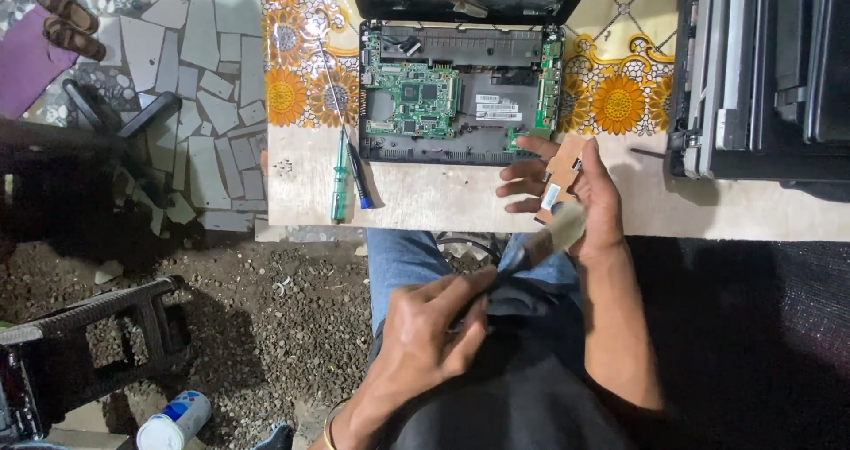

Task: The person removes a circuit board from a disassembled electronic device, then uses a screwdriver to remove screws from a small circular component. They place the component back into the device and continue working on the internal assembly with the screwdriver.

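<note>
Gripping a small copper-coloured part point(560, 184) w/ right hand point(584, 193) near the opened laptop point(460, 91) for access; left hand point(434, 326) pinches a dark cloth point(509, 282).

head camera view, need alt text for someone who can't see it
Seen from above, a seated person's right hand holds a small flat part with a brush at the edge of a table, beside an opened laptop with its green circuit board exposed. The left hand pinches something dark over the lap. Two screwdrivers lie left of the laptop.
</note>
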